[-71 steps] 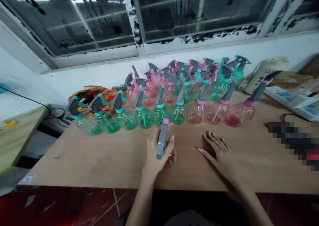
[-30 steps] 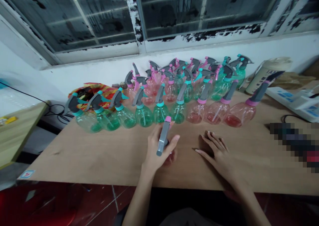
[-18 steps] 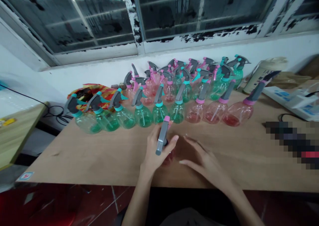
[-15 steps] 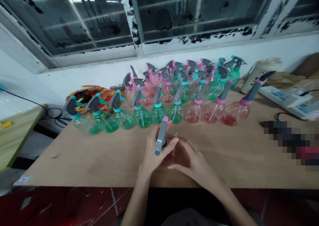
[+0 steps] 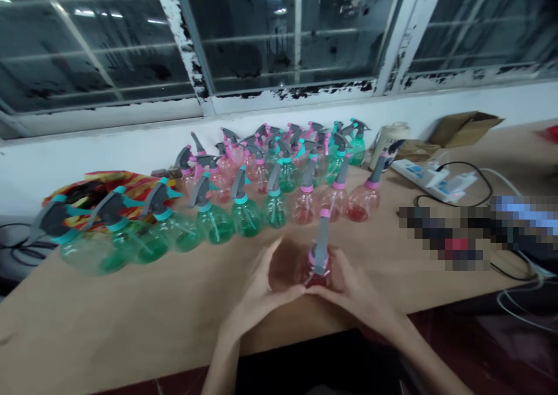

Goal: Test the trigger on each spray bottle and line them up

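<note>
A pink spray bottle (image 5: 317, 276) with a grey trigger head stands upright near the front of the table, its head seated on the pink collar. Curled round its right side is my right hand (image 5: 355, 284), thumb across the front. My left hand (image 5: 261, 287) is spread open to the left of the bottle; its thumb tip reaches the bottle's front, while its fingers stay apart from it. Behind them runs a row of spray bottles, with green ones (image 5: 213, 223) at left and pink ones (image 5: 305, 204) at right.
More spray bottles (image 5: 261, 171) crowd the back by the wall. A red and yellow bag (image 5: 100, 183) lies at back left. At right are a beige container (image 5: 389, 136), a power strip (image 5: 436, 180) with cables, a cardboard box (image 5: 466, 130) and blurred-out items.
My view has swung to the right. My left hand has come off the bottle and opened, while my right hand has closed round it. The trigger head now sits upright on the collar.
</note>
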Motion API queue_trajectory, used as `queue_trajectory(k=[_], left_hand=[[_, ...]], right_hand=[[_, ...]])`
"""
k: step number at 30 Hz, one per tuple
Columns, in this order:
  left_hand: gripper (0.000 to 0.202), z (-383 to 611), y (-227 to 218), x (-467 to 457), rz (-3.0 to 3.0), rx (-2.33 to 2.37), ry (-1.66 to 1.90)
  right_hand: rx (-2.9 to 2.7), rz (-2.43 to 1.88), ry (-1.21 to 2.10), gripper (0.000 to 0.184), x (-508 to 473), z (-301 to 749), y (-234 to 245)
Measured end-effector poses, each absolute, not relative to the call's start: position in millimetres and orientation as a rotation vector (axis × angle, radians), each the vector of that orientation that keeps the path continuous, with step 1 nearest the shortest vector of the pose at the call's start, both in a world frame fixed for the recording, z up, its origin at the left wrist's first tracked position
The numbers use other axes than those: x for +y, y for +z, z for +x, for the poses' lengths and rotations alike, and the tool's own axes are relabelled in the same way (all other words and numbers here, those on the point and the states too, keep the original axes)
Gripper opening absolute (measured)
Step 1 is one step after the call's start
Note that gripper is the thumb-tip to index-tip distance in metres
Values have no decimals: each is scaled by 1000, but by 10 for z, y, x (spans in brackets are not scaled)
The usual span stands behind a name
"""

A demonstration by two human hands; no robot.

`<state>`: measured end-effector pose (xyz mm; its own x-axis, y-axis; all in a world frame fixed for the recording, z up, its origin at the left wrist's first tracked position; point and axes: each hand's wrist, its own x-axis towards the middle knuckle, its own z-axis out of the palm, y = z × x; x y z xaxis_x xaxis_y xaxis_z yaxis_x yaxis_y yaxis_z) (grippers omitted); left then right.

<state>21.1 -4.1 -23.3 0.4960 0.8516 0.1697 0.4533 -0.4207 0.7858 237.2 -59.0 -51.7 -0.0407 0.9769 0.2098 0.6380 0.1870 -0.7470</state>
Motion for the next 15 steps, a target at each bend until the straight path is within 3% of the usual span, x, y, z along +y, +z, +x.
queue_trajectory(k=[7, 15], left_hand=[[52, 273, -595, -95, 2533, 1469, 557], [50, 278, -986, -140, 2917, 1536, 681]], right_hand=[[-1507, -1767, 102, 63, -691, 3606, -715], [-1440, -1881, 11, 68, -346, 4435, -660]])
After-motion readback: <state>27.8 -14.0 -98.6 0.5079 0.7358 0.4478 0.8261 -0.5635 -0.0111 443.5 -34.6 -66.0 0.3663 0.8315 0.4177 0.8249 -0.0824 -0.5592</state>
